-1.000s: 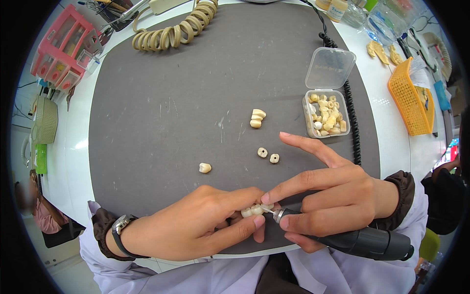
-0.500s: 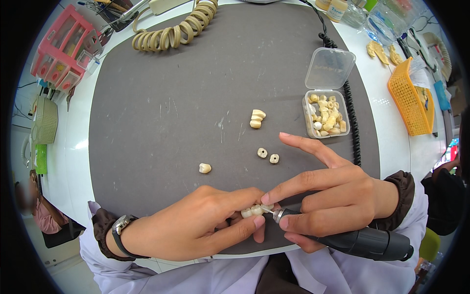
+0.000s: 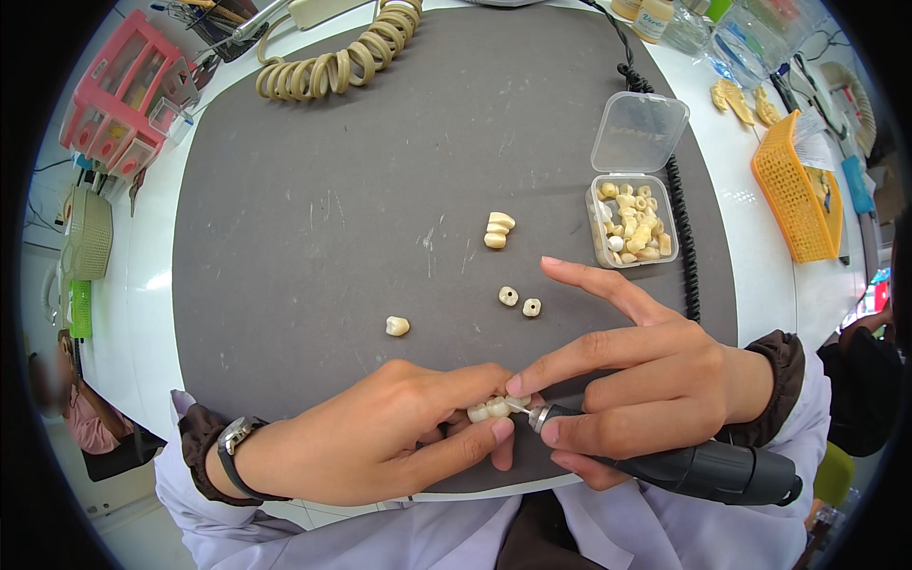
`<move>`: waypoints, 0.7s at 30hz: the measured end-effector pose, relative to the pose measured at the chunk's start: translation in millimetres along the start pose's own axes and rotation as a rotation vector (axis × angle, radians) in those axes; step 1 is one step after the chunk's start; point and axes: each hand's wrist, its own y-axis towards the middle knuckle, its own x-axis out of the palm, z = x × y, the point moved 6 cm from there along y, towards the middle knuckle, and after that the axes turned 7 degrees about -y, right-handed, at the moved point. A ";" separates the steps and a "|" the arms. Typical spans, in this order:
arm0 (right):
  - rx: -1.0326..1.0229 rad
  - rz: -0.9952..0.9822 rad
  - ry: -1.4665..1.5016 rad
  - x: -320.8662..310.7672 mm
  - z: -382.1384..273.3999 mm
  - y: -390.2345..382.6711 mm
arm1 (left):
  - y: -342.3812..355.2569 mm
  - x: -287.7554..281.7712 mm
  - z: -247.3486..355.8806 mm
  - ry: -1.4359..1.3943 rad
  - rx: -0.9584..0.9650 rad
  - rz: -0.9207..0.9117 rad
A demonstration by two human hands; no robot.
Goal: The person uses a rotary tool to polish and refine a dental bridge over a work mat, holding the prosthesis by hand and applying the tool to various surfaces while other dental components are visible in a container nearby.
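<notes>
Between the thumb and fingers of my left hand (image 3: 399, 432) is a dental bridge (image 3: 489, 410), a short row of joined, tooth-coloured crowns. My right hand (image 3: 646, 385) grips a black rotary handpiece (image 3: 703, 472) with a metal nose, and its thin bur meets the bridge's right end. The right index finger touches the work beside the bur, while the little finger points away, stretched out. Farther off on the grey mat lie a single crown (image 3: 397, 327), two small crowns with dark holes (image 3: 521, 302) and a block of joined crowns (image 3: 499, 230).
A clear lidded box (image 3: 635, 223), lid up, holds many crowns at the right. Beside it runs a black coiled cord (image 3: 682, 228). A yellow basket (image 3: 798, 195) stands farther right, a beige coiled hose (image 3: 342, 66) at the back, and a pink drawer unit (image 3: 119, 90) back left.
</notes>
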 end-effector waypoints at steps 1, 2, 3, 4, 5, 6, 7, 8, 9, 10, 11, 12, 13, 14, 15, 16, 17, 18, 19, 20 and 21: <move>0.000 -0.001 -0.003 0.2 -0.2 0.0 | 0.0 0.0 0.1 0.000 0.002 0.000; 0.000 -0.001 -0.004 0.2 -0.1 -0.2 | 0.1 0.1 0.4 0.000 0.005 0.000; 0.000 -0.001 -0.004 0.2 -0.2 -0.3 | 0.1 0.2 0.5 0.002 0.006 0.001; 0.000 0.000 -0.002 0.2 -0.1 -0.4 | 0.1 0.3 0.5 0.005 0.008 0.001; 0.002 0.000 0.000 0.2 0.0 -0.2 | 0.0 0.2 0.4 0.006 0.010 0.001; 0.002 -0.001 0.001 0.2 0.0 0.0 | -0.1 0.2 0.3 0.004 0.011 0.003; 0.004 -0.002 0.003 0.1 -0.2 0.3 | -0.3 0.2 0.1 0.002 0.013 0.004; 0.005 -0.003 0.003 0.0 -0.2 0.3 | -0.2 0.1 0.2 0.001 0.014 0.005; 0.006 -0.004 0.003 -0.2 -0.2 0.3 | 0.0 0.1 -0.4 0.001 0.002 0.000; 0.007 -0.005 0.002 -0.2 0.0 0.2 | 0.2 -0.1 -1.0 0.001 -0.011 -0.004; 0.007 -0.005 0.003 -0.2 0.0 0.2 | 0.3 -0.2 -1.5 0.001 -0.024 -0.008; 0.007 -0.006 0.004 -0.2 0.0 0.3 | 0.2 -0.1 -1.4 0.001 -0.028 -0.008; 0.008 -0.005 0.006 -0.2 0.0 0.3 | 0.1 0.0 -1.0 0.000 -0.032 -0.008; 0.008 -0.005 0.006 -0.3 0.0 0.3 | 0.0 0.1 -0.8 0.000 -0.036 -0.008; 0.009 -0.006 0.007 -0.4 0.0 0.2 | 0.0 0.1 -0.7 -0.003 -0.040 -0.009; 0.008 -0.006 0.006 -0.4 0.1 0.1 | 0.1 0.0 -0.7 -0.006 -0.044 -0.010; 0.007 -0.006 0.006 -0.3 0.1 0.0 | 0.0 0.0 -0.8 -0.009 -0.049 -0.011; 0.007 -0.005 0.005 -0.4 0.2 -0.2 | -0.1 0.0 -0.9 -0.009 -0.046 -0.010; 0.006 -0.005 0.004 -0.2 0.3 -0.4 | -0.2 0.1 -1.3 -0.009 -0.043 -0.010; 0.007 -0.005 0.004 -0.1 0.2 -0.3 | -0.3 0.1 -1.6 -0.008 -0.040 -0.010; 0.008 -0.005 0.004 -0.1 0.2 -0.4 | -0.2 0.1 -1.6 -0.008 -0.037 -0.010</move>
